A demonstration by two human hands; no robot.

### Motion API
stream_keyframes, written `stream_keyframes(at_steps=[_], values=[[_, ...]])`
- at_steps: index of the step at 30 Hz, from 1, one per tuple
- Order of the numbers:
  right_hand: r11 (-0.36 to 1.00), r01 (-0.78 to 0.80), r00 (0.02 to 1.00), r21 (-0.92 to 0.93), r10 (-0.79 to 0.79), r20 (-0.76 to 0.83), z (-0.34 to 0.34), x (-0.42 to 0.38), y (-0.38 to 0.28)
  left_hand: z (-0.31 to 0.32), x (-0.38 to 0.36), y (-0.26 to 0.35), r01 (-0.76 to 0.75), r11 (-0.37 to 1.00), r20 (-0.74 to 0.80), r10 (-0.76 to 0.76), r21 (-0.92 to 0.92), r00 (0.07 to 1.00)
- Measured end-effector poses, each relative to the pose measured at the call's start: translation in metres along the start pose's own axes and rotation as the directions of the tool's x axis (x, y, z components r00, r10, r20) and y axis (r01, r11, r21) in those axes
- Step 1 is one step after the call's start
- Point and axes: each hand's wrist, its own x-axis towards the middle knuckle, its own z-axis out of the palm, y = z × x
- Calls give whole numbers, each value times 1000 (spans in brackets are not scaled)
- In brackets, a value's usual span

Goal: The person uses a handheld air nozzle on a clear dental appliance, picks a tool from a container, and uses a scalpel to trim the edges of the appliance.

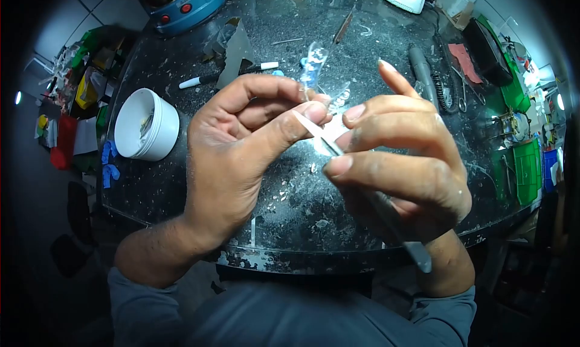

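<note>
Between the thumb and fingers of my left hand (232,147) is a clear plastic dental tray (312,66) with moulded tooth shapes. One side of it rises above the fingertips and catches the light; its lower part is hidden by my fingers. My right hand (405,159) is closed around a slim metal knife (417,256), with its pointed bright blade by my left thumb and the flat, rounded handle end sticking out below the palm. Whether the blade touches the tray cannot be made out. The right little finger is raised away from the tool.
A white tub (163,126) stands at the left, near blue scraps (110,173). Behind my left hand lie a marker (199,81) and a grey curved sheet (237,54). A corded handpiece (423,72), scissors (465,90) and red paper (465,63) are at right. A blue machine (181,8) sits at the back.
</note>
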Motion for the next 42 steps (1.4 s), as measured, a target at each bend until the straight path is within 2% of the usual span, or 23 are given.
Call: stream_keyframes(at_steps=[4,6,7,9,10,11,13,15,17,19,23,26,27,29,30,33,35,36,37,39,40,41,42], values=[[1000,-11,997,-29,13,78,8,-4,-2,-1,-1,0,-70,995,30,68,73,997],[983,-91,993,161,77,95,9,-3,-6,0,-1,1,-41,998,13,40,55,999],[963,-80,991,258,50,121,6,-1,-2,1,-1,2,-19,999,0,19,36,1000],[960,-120,977,254,69,200,-11,11,0,1,0,2,-12,1000,-15,13,15,1000],[940,-89,995,330,66,78,-10,8,9,1,0,2,19,999,1,-19,-48,1000],[870,-194,962,454,260,-86,-7,2,2,1,1,2,53,992,21,-51,-112,998],[863,-373,873,340,451,-188,-10,5,2,1,0,5,63,992,44,-59,-113,997],[866,-432,860,253,479,-174,-9,6,3,1,-1,7,86,992,69,-79,-93,994],[798,-518,810,307,573,-122,-9,7,-2,1,-2,5,79,992,101,-69,-98,993],[777,-543,802,317,592,-77,-10,8,-5,3,-3,4,68,993,86,-59,-101,995],[744,-565,782,357,621,-56,-9,7,-5,-1,-6,5,104,990,159,-88,-96,983],[606,-660,689,444,724,35,-12,10,-7,2,-6,7,126,985,145,-109,-119,983],[605,-662,688,443,725,37,-13,11,-8,1,-6,8,128,984,144,-110,-120,983],[479,-739,591,473,798,114,-16,14,-10,-1,-6,9,132,990,172,-120,-57,978],[482,-728,597,487,795,106,-16,12,-6,0,-6,11,131,990,169,-120,-59,978],[462,-710,597,531,796,105,-15,11,-5,8,-5,12,148,989,153,-146,1,977],[460,-709,595,534,797,103,-15,12,-6,10,-2,3,-37,999,-89,33,-40,996],[463,-712,598,528,794,111,-14,11,-7,-2,1,4,-45,999,-56,46,24,997],[464,-714,602,524,790,120,-14,11,-7,-20,11,12,-10,991,274,47,-136,961],[448,-728,582,518,804,123,-13,13,-11,-13,3,5,-44,989,58,53,-143,997],[435,-744,563,507,817,125,-14,14,-12,2,1,6,-43,989,60,52,-140,997],[434,-742,563,510,817,124,-13,13,-12,18,-2,7,-94,996,-40,94,5,995],[485,-716,609,502,786,108,-11,12,-12,26,-3,8,-128,980,-132,149,153,980]])
